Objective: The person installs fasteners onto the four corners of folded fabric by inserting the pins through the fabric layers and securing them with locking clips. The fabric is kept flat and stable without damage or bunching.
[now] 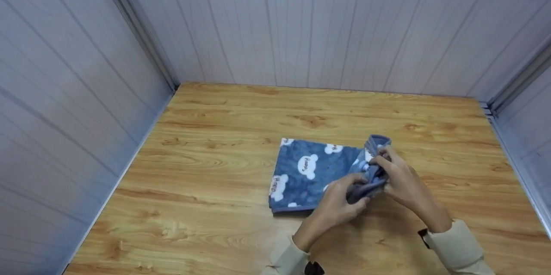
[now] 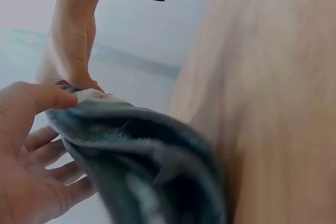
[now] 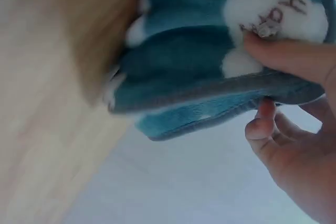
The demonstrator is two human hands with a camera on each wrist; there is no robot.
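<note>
A folded blue fleece blanket (image 1: 331, 167) with white bear-head prints and grey edging lies right of the table's middle. Its left part is flat, while the right end is raised and bent up in both hands. My left hand (image 1: 338, 204) pinches the near edge of that raised end between thumb and fingers. On the far right side my right hand (image 1: 402, 180) grips the same end. Several stacked layers of the blanket (image 2: 152, 140) show in the left wrist view. In the right wrist view, the thumb presses on a white print and fingers lie beneath the edge.
The blanket rests on a wood-grain table (image 1: 193, 163). Pale panelled walls rise behind it (image 1: 292, 25) and on the left (image 1: 64, 94) and right. Both forearms wear light sleeves (image 1: 456, 245) with dark straps.
</note>
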